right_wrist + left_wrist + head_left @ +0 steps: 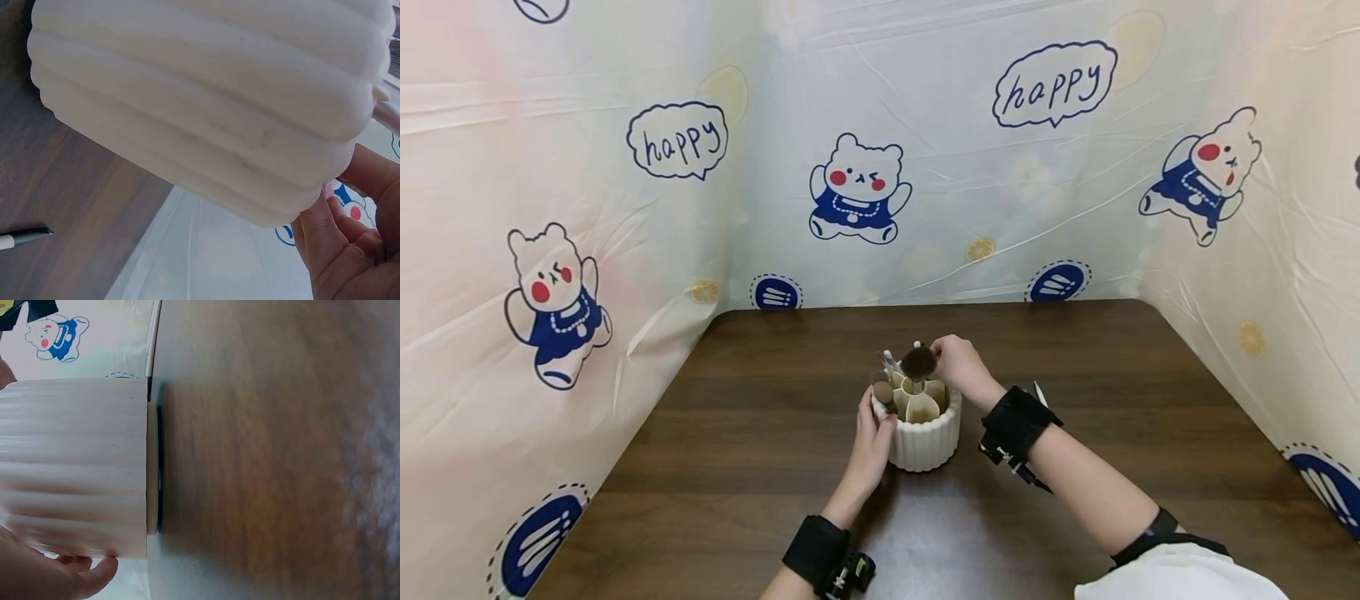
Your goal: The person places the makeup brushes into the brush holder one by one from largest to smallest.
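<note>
A white fluted brush holder (923, 446) with inner compartments stands upright on the table. My left hand (874, 437) holds its left side, fingers around the wall; the left wrist view shows fingertips against the ribbed wall (75, 469). A large dark-bristled makeup brush (918, 363) stands head up in the holder, with a smaller brown-headed brush (883, 392) at the left rim. My right hand (962, 367) is at the holder's back right rim, fingers bent beside the large brush head. In the right wrist view, the holder (206, 112) hides its fingertips, so any grip is unclear.
Several thin silvery tools (889, 361) poke up at the holder's back left. A white pen with a black tip (28, 237) lies on the brown wooden table (737, 433), right of the holder. A printed curtain (940, 192) surrounds the table's back and sides.
</note>
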Demonstrator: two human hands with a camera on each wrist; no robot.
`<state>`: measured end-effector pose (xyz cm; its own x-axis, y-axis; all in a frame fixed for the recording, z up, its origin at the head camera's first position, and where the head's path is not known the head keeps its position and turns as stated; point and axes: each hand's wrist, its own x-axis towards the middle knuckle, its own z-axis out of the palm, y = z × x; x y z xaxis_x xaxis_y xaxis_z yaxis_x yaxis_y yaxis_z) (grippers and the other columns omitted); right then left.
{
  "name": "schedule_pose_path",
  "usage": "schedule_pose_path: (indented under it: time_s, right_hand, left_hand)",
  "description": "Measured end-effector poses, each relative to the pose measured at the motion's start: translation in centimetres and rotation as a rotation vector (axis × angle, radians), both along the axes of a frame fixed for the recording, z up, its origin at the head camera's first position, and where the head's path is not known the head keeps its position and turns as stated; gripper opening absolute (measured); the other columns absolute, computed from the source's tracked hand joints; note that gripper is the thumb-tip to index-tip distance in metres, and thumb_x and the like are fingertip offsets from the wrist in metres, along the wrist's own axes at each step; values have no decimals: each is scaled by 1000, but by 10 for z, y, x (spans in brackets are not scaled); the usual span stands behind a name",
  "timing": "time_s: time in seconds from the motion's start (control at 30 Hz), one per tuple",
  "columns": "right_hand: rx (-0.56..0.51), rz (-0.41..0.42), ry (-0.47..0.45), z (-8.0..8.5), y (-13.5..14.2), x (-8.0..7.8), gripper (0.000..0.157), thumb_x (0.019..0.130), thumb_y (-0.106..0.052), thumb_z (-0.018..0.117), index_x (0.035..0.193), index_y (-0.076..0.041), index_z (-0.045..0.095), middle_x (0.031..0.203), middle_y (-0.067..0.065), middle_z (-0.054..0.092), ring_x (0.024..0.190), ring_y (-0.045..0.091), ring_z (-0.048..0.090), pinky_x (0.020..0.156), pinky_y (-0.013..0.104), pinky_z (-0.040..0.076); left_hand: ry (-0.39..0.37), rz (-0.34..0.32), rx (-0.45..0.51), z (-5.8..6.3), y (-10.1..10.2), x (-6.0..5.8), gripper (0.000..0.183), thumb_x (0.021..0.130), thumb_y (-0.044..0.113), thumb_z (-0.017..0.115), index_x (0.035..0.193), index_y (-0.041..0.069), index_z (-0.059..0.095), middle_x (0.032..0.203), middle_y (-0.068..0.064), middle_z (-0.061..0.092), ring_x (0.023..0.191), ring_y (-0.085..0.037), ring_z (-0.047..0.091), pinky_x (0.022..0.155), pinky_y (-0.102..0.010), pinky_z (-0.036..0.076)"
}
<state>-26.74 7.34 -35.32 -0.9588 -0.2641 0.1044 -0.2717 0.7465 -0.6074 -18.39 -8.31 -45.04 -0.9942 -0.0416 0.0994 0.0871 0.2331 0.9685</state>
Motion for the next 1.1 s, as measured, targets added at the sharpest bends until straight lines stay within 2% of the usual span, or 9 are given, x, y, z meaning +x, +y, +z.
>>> schedule_pose_path:
  time_s: [0.3, 0.63, 0.83, 0.97, 1.1]
  right_hand:
    - [0, -13, 8, 1, -2, 1, 14, 77, 5, 60, 87, 3, 70, 87, 14, 71, 78, 24, 61, 75, 35, 50]
    - [-26, -20, -26, 4, 1, 0, 15, 81, 2, 60, 92, 4, 71, 91, 16, 71, 82, 25, 63, 77, 35, 51]
    - [-67, -26, -28, 7, 7, 0, 16, 82, -6, 63, 90, 2, 73, 88, 15, 72, 79, 22, 65, 71, 29, 50]
    - [-96, -54, -37, 10, 15, -1, 22, 84, -10, 56, 94, 1, 72, 91, 15, 72, 76, 20, 63, 67, 26, 48]
    - [-87, -97, -20, 9, 24, -3, 27, 85, -11, 52, 99, 2, 70, 98, 16, 71, 83, 23, 63, 73, 33, 50]
  left_hand:
    - [24, 2, 11, -1, 0, -1, 69, 94, 21, 41, 152, 4, 9, 156, -24, 11, 144, -39, 18, 114, -56, 22]
    - [41, 3, -11, -3, -1, -1, 70, 93, 21, 43, 151, 1, 10, 155, -27, 13, 142, -42, 20, 112, -58, 24]
    - [29, -1, -7, -3, -2, -1, 69, 94, 21, 42, 151, 2, 10, 155, -27, 12, 143, -42, 20, 113, -57, 24]
    - [17, 6, -10, -3, -2, -1, 69, 94, 22, 42, 152, 4, 10, 156, -26, 12, 143, -41, 19, 113, -57, 23]
    - [12, 11, -9, -4, -2, -1, 69, 94, 23, 42, 152, 5, 10, 156, -25, 12, 143, -41, 19, 113, -57, 23]
